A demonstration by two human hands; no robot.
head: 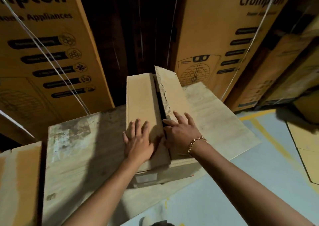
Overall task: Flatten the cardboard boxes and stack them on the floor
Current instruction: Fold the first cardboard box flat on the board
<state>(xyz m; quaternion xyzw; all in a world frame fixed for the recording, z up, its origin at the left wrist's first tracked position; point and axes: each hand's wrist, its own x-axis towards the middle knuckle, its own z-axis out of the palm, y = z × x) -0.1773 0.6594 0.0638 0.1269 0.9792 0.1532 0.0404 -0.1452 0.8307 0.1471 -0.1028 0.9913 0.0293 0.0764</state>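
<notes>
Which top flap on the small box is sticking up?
The right flap, torn-edged, under the right hand; the left flap lies flat under the left hand.

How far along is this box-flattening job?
Done: flattened sheets already lie on the floor. In hand: the left hand and right hand rest flat on the top flaps of a small box that is still box-shaped. Left: collapse it and add it to the stack.
</notes>
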